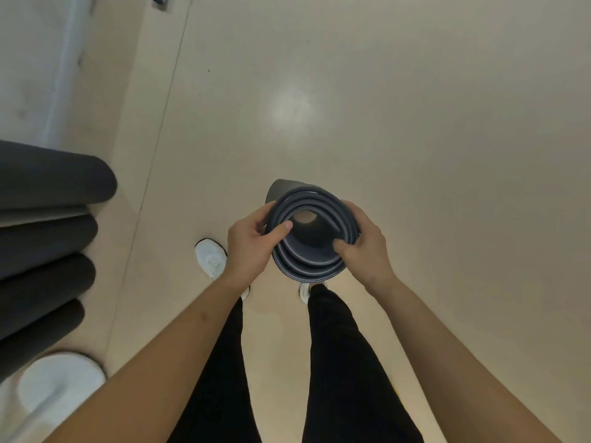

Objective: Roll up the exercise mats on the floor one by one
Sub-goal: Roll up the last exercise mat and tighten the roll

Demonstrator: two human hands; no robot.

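A dark grey rolled exercise mat (308,262) stands on end in front of me, and I look down into its spiral of loose layers. My left hand (252,247) grips its left rim, thumb hooked over the top edge into the roll. On the right rim my right hand (363,247) grips the layers, thumb tucked inside. A loose outer flap (275,191) sticks out at the far side. The lower part of the mat is hidden under the roll's top.
Several dark rolled mats (48,238) lie stacked side by side at the left edge. A white round object (60,386) sits below them. My white shoes (211,257) and black trousers are under the hands. Beige floor (415,123) stretches ahead and right.
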